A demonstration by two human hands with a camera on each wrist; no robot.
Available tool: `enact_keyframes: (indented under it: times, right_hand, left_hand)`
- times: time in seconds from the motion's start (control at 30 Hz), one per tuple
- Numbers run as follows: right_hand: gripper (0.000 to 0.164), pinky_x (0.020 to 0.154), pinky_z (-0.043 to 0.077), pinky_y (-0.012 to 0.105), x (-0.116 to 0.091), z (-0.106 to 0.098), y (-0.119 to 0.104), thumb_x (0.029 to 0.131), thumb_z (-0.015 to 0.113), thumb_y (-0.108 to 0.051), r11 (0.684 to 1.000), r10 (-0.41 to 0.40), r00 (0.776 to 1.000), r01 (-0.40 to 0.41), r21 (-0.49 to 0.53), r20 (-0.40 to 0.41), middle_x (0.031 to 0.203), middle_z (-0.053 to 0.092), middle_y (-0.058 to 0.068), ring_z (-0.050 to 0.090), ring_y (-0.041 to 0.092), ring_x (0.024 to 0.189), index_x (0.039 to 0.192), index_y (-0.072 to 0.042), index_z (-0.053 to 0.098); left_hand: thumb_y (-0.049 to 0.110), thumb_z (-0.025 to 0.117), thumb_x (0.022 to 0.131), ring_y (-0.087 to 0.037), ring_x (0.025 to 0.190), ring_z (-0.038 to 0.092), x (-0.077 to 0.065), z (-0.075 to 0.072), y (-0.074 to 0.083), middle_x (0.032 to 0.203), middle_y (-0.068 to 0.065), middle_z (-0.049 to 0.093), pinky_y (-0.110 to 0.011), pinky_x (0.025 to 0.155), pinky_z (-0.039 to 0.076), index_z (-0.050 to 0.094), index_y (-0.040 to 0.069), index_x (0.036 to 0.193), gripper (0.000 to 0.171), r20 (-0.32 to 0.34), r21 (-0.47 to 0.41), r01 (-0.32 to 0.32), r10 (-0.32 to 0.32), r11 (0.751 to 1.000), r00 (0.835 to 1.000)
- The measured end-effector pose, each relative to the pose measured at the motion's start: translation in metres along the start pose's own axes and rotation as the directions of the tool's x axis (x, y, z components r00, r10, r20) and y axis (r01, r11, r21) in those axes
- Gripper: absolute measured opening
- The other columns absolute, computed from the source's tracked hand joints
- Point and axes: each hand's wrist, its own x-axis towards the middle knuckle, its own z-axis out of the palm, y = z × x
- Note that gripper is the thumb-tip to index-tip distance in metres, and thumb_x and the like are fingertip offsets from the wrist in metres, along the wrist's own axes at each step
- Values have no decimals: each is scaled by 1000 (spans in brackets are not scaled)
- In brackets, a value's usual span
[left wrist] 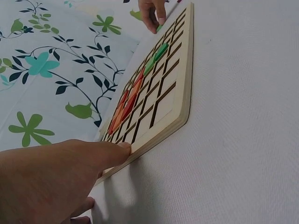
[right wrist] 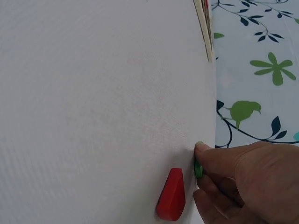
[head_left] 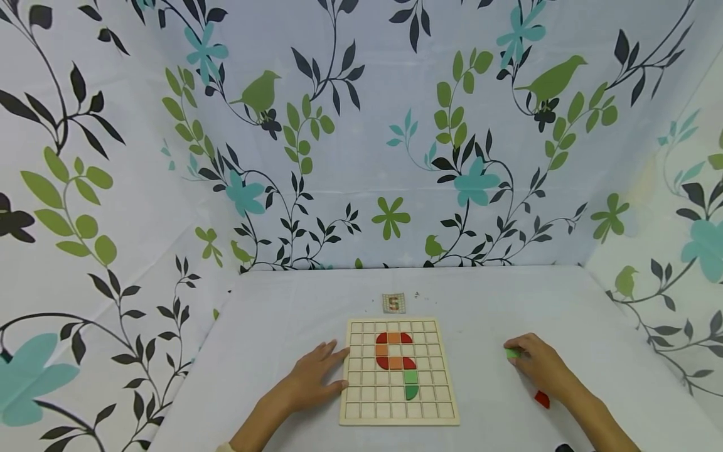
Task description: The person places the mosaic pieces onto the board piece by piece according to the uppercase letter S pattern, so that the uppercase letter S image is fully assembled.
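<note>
A wooden grid board [head_left: 364,411] lies flat on the white table, with several red, orange and green blocks set in its squares. My left hand [head_left: 313,376] rests at the board's left edge, fingers spread, and in the left wrist view its thumb [left wrist: 114,151] touches the rim. Off to the right of the board, my right hand [head_left: 539,364] pinches a small green block [head_left: 512,353] between thumb and fingers; the hand partly covers it. Close to that hand, a loose red block [head_left: 542,399] with a curved side lies on the table.
Behind the board lies a small pattern card [head_left: 393,303] with a coloured figure on a grid. A patterned cloth [head_left: 361,157] with leaves and birds hangs along the back and sides of the table. A small dark object [head_left: 563,447] shows at the bottom edge.
</note>
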Motion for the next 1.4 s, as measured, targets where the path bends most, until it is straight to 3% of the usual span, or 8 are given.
enact_keyframes:
  times: [0.13, 0.33, 0.67, 1.07, 1.27, 1.4]
  right_hand:
    - [25, 89, 59, 48, 0, 1, -4, 95, 75, -5, 1000, -6, 999, 5, -25, -34, 118, 68, 11, 67, 31, 107, 119, -2, 73]
    - [29, 93, 58, 51, -1, 4, -6, 96, 75, -6, 1000, -3, 999, 2, -18, -48, 119, 67, 15, 67, 34, 110, 123, 2, 70]
    - [25, 89, 58, 47, 15, 18, -20, 96, 74, -5, 1000, -3, 1000, 3, 19, -26, 115, 66, 15, 66, 30, 105, 120, 3, 70]
    - [23, 93, 58, 47, 44, 43, -65, 95, 76, -3, 999, -33, 999, 33, 12, 10, 108, 66, 8, 66, 26, 104, 117, 2, 72]
    - [25, 95, 56, 49, 45, 48, -99, 95, 75, -1, 999, -45, 999, 45, -8, -18, 109, 65, 8, 64, 28, 106, 119, 2, 71]
    - [27, 96, 57, 45, 43, 57, -126, 94, 77, -3, 999, -47, 999, 46, 26, 10, 111, 64, 4, 62, 23, 109, 121, -3, 71]
  left_hand:
    - [50, 67, 100, -48, 156, 30, 1, 0, 0, 169, -20, 35, -74, 119, 30, 48, 20, 160, 70, 0, 2, 3, -3, 1000, 1000]
    - [51, 66, 101, -47, 156, 30, 2, 1, -1, 169, -20, 35, -72, 120, 29, 47, 20, 160, 70, -2, 11, 7, -7, 1000, 1000]
    - [52, 66, 100, -46, 157, 29, 2, 1, -4, 170, -19, 34, -73, 120, 29, 46, 21, 161, 71, 11, 10, 27, -27, 1000, 1000]
    - [51, 67, 101, -46, 157, 29, 2, 3, -4, 170, -19, 34, -72, 120, 29, 47, 21, 161, 70, 6, 1, 25, -25, 1000, 1000]
    - [54, 66, 100, -45, 158, 28, 1, 4, -2, 170, -18, 34, -71, 121, 28, 47, 22, 160, 71, 6, -2, 35, -35, 999, 999]
    - [56, 65, 100, -44, 158, 28, 1, 4, -3, 170, -17, 34, -71, 121, 28, 47, 23, 161, 71, 5, 6, 37, -37, 999, 999]
